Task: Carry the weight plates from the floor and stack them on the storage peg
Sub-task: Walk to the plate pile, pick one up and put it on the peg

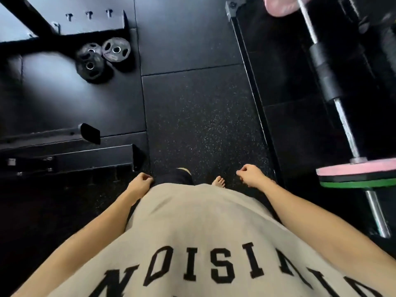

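Note:
Three small black weight plates with steel centre holes lie on the rubber floor at the upper left: one grey-lit plate [116,49], one behind it [90,50], and one nearest me [91,65], overlapping each other. My left hand [141,181] hangs at my hip with fingers loosely curled, holding nothing. My right hand [250,175] hangs on the other side, fingers also loosely curled and empty. Both hands are far from the plates. No storage peg is plainly visible.
A black rack base [90,22] with bolts lies beyond the plates. Bench or rack legs [70,151] jut in from the left. A barbell [342,116] with pink and green plates [360,174] rests on a platform at the right. Speckled floor mat [203,125] runs ahead.

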Tool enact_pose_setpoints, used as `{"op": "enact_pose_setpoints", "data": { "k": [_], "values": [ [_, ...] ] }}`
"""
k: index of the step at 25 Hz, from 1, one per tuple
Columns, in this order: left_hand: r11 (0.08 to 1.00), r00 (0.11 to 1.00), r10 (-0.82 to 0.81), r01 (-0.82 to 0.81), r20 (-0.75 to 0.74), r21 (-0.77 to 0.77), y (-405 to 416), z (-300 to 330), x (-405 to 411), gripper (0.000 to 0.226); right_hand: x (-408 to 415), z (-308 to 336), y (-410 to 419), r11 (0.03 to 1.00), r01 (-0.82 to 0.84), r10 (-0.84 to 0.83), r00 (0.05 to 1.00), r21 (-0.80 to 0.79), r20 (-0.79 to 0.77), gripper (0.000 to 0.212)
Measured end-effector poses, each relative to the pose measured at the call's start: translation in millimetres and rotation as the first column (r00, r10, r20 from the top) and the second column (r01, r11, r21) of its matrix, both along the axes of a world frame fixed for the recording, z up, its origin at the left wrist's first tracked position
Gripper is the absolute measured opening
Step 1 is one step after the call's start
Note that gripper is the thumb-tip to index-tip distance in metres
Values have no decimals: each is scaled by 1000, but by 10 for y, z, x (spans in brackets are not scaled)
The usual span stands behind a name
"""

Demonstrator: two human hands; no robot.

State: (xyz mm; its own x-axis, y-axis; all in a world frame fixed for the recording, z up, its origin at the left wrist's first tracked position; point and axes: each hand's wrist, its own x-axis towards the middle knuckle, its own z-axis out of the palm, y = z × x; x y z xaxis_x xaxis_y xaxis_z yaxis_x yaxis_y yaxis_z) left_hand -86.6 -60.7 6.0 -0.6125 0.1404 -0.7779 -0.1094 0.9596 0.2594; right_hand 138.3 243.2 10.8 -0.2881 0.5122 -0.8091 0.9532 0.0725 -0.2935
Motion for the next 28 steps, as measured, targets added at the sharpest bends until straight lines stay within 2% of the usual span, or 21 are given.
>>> {"op": "enact_pose_setpoints", "data": {
  "k": [3,8,14,17,20,25,28],
  "values": [
    [990,989,143,-143,-32,2,381,-45,-311,26,-754,106,563,988,-151,151,988,-16,10,15],
    [990,984,139,-136,113,-39,928,-269,-1082,34,-2100,18,1213,931,-362,363,932,-42,25,15],
    [986,978,159,-163,132,18,1365,-121,-2730,24,-3983,121,1860,903,-429,429,903,9,-1,13],
    [970,965,234,-240,120,37,1466,-15,-3561,24,-4958,148,2004,890,-453,455,889,51,-46,16],
    [943,938,321,-329,134,47,1580,-19,-4265,23,-5808,88,2083,882,-471,472,880,27,-59,15],
    [921,908,382,-389,174,8,1819,-65,-5284,23,-7066,-134,2265,850,-526,525,850,-35,-28,15],
    [919,908,393,-392,144,-36,1926,41,-5918,25,-7856,-106,2395,832,-551,552,834,-56,-11,14]
  ]
}}
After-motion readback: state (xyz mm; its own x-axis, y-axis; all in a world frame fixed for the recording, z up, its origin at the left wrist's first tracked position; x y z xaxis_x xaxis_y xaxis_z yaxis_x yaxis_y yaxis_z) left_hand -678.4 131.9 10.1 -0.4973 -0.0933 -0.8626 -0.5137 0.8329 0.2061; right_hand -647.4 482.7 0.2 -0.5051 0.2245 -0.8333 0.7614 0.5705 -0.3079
